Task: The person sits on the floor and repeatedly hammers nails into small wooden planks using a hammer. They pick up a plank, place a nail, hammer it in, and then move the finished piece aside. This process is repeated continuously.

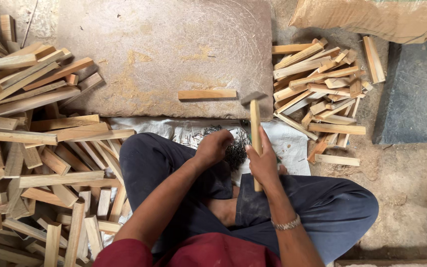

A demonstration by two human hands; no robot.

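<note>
My right hand (264, 160) grips the wooden handle of a hammer (255, 118), whose metal head rests on the stone slab (149, 54). My left hand (213, 147) reaches with bent fingers into a pile of small dark nails (236, 148) on a white cloth (287, 141); whether it holds any I cannot tell. One short wooden strip (206, 94) lies flat on the slab just left of the hammer head. I sit cross-legged in dark trousers right behind the slab.
A large heap of wooden strips (35, 148) fills the left side. A smaller heap of short wooden pieces (320, 84) lies to the right of the slab. A brown sack (371, 17) sits at the top right above a grey slab (416, 99).
</note>
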